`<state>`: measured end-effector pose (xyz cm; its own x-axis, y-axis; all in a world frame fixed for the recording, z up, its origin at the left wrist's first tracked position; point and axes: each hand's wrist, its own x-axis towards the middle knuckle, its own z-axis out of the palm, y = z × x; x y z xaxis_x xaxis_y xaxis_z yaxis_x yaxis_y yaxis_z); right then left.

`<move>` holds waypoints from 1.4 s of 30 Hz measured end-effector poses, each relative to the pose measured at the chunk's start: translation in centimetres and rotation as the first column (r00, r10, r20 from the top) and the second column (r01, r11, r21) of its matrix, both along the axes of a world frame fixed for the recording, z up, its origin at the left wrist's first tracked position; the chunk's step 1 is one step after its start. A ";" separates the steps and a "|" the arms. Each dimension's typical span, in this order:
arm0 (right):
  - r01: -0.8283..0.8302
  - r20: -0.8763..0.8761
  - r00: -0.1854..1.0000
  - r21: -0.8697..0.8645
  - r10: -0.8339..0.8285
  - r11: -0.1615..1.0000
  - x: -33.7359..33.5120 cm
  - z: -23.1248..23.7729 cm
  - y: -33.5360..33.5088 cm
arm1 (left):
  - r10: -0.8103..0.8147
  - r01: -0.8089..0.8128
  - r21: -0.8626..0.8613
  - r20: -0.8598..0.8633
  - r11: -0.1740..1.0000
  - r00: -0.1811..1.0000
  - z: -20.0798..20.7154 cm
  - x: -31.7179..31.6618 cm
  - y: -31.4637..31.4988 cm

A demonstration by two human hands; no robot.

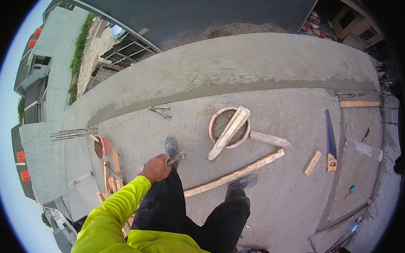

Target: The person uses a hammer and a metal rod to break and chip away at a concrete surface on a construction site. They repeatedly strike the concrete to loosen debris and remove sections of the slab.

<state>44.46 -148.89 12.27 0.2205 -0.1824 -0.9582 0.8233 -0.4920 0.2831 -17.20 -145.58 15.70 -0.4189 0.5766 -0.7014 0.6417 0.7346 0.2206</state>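
Observation:
My left hand (156,168), at the end of a yellow-green sleeve, is closed around a hammer (174,159) above my left thigh. The hammer's metal head points to the right, and my fingers hide most of its handle. My right hand does not show. Ahead and to the right, a round pink-rimmed tub (212,126) holds grey wet mortar. A mortar-stained wooden board (229,133) lies slanted across the tub's rim. A long wooden batten (235,173) rests on the concrete between my shoes, its near end hidden behind my leg.
A handsaw (330,140) and a short wood block (312,163) lie at the right. Another board (270,139) sits beside the tub. At the left are a reddish bucket (106,147), loose timber (109,179) and protruding rebar (73,133). A low concrete wall (236,63) runs across the far side.

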 end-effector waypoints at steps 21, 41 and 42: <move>-0.621 -0.135 0.500 0.632 0.855 0.463 -52.8 17.4 11.3 | 0.950 -0.937 -0.163 0.000 0.309 0.313 13.7 -11.8 -42.3; -0.713 -0.127 0.186 0.665 0.974 0.222 -72.4 18.6 9.7 | 0.932 -0.833 -0.477 0.072 -0.281 -0.355 7.7 1.2 -47.1; -0.721 -0.126 0.169 0.661 0.978 0.210 -74.5 17.9 8.7 | 0.947 -0.847 -0.475 0.081 -0.238 -0.311 7.8 -0.9 -47.7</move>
